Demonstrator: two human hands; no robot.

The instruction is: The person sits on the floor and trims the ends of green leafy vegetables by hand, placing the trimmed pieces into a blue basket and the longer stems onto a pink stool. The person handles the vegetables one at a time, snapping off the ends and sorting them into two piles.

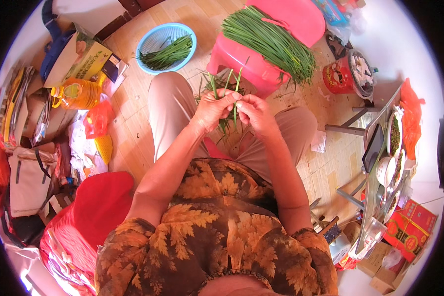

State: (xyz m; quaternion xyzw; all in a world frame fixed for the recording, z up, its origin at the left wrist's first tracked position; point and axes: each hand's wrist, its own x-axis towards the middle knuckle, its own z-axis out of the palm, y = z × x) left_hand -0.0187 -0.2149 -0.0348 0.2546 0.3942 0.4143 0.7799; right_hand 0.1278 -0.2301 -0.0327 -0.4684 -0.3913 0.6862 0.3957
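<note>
My left hand (215,108) holds a few green chive stalks (212,86) upright over my lap. Pinched between the thumb and forefinger of my right hand (256,111) is a single chive stalk (235,113), close against the left fingertips. Below both hands, a loose heap of chive trimmings (227,84) lies on the floor between my legs, partly hidden. A thick bundle of chives (270,44) rests across a pink plastic chair (231,53) ahead to the right. Ahead to the left, a blue plastic basket (143,39) contains a smaller bunch of chives (170,53).
A red bucket (338,76) with a bag liner and waste stands right of the chair. Along the right is a table (370,211) with dishes and a phone (373,148). An oil jug (77,94), cartons and bags crowd the left, near a red stool (100,207).
</note>
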